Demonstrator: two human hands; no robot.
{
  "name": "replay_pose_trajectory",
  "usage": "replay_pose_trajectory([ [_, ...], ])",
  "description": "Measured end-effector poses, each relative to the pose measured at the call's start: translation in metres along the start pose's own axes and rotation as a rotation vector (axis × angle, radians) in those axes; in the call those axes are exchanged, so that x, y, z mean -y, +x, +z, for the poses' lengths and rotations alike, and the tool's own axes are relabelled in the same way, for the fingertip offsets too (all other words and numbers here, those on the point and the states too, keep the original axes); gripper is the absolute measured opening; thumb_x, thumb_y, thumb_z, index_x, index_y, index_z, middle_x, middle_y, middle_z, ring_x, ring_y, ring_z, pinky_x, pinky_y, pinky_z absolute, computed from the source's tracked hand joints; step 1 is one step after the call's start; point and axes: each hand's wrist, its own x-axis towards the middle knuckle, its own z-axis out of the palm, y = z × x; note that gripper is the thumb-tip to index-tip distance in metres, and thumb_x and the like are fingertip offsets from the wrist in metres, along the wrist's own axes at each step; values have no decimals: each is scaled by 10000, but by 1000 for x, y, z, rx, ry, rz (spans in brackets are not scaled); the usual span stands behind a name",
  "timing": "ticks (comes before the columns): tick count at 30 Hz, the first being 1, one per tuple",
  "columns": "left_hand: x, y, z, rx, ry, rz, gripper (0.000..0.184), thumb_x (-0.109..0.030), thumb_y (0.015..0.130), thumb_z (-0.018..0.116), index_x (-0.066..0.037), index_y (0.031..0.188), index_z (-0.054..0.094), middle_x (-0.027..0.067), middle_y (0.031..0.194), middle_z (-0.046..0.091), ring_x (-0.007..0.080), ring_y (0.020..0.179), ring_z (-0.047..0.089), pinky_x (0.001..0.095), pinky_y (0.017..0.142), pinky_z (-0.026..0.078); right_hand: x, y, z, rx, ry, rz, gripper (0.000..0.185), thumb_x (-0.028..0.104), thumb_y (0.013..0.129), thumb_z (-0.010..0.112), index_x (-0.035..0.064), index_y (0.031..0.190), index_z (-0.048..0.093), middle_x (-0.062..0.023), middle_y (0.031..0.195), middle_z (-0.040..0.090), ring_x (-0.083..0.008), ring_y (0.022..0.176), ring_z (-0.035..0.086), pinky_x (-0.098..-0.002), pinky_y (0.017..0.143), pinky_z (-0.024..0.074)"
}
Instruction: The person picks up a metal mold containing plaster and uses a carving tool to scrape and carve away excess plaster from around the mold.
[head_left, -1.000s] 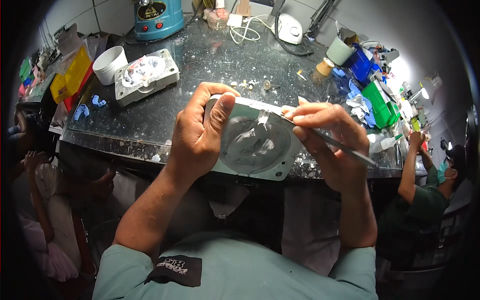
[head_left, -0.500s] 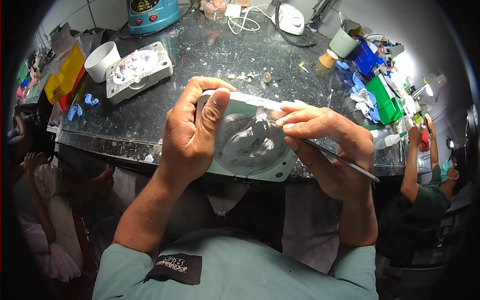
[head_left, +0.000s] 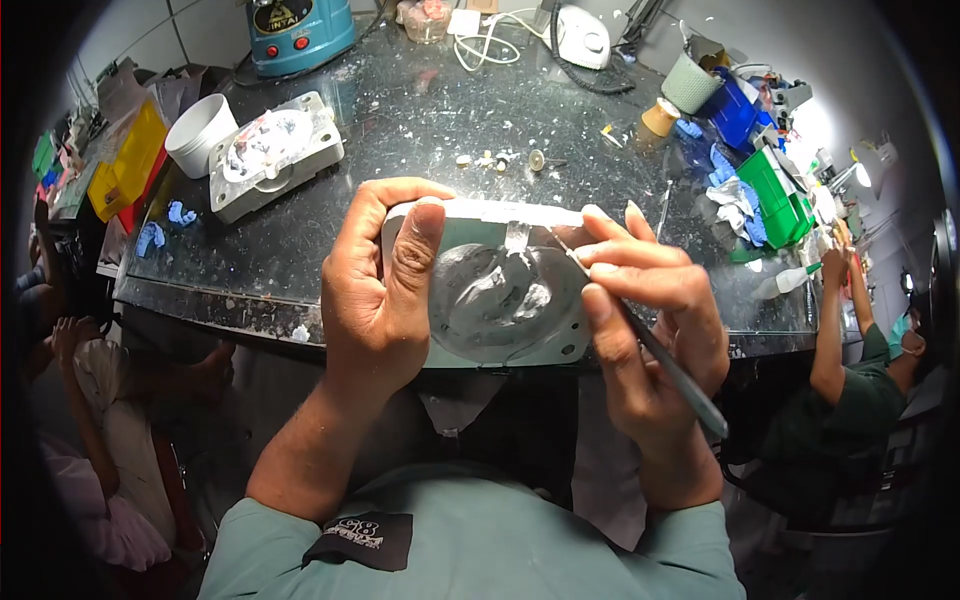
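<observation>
My left hand (head_left: 372, 290) grips the left side of a metal denture flask half (head_left: 470, 222), thumb on its face and fingers behind the far edge. Grey plaster (head_left: 455, 335) fills its round recess, with a curved pale cavity and a small channel up to the far edge. My right hand (head_left: 655, 310) pinches a slim metal carving tool (head_left: 650, 342) like a pen. Its thin tip lies close to the channel at the flask's top right; whether it touches cannot be made out. The flask is tilted up toward me at the bench's front edge.
Another flask half (head_left: 310, 165) lies on the dark bench (head_left: 440, 120) at the left, beside a white cup (head_left: 203, 135). Small bits and a polishing wheel (head_left: 537, 160) lie beyond my hands. Green (head_left: 775, 205) and yellow bins (head_left: 125, 170) flank the bench. A co-worker (head_left: 860, 375) sits at the right.
My right hand has shifted left and down, turning so the tool's handle points more steeply toward me. The tool's tip now shows near the channel. The flask has moved slightly toward me.
</observation>
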Motion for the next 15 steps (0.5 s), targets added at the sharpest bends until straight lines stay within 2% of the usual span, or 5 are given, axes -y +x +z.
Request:
replay_pose_trajectory([
  [2, -1, 0, 0, 6, -16, -18, 370, -359, 1113, 542, -3, 1182, 619, 44, 1008, 670, 64, 921, 597, 214, 833, 469, 3, -4, 6, 17, -13, -7, 221, -44, 881, 766, 31, 1065, 670, -143, 1077, 758, -406, 1193, 707, -592, 1154, 411],
  [5, 2, 1, 0, -2, -54, 28, 317, -309, 1103, 575, -9, 1198, 610, 46, 1001, 684, 59, 912, 609, 225, 807, 491, 4, -6, 10, 28, -44, -20, 235, -35, 875, 775, 37, 1074, 671, -138, 1083, 759, -406, 1204, 702, -613, 1160, 393],
  [10, 2, 1, -2, 25, -80, 19, 320, -300, 1101, 578, -1, 1213, 600, 46, 1031, 666, 61, 932, 601, 219, 830, 485, 6, -6, 11, 41, -50, 3, 252, -38, 866, 781, 48, 1077, 672, -134, 1086, 759, -401, 1213, 697, -629, 1171, 369],
  [15, 3, -1, -2, 30, -104, 26, 333, -297, 1099, 582, 10, 1230, 592, 51, 1048, 661, 56, 940, 593, 214, 835, 479, 11, -7, 8, 117, -57, 35, 195, 4, 952, 713, 44, 1109, 604, -199, 1122, 751, -434, 1321, 612, -617, 1233, 282],
])
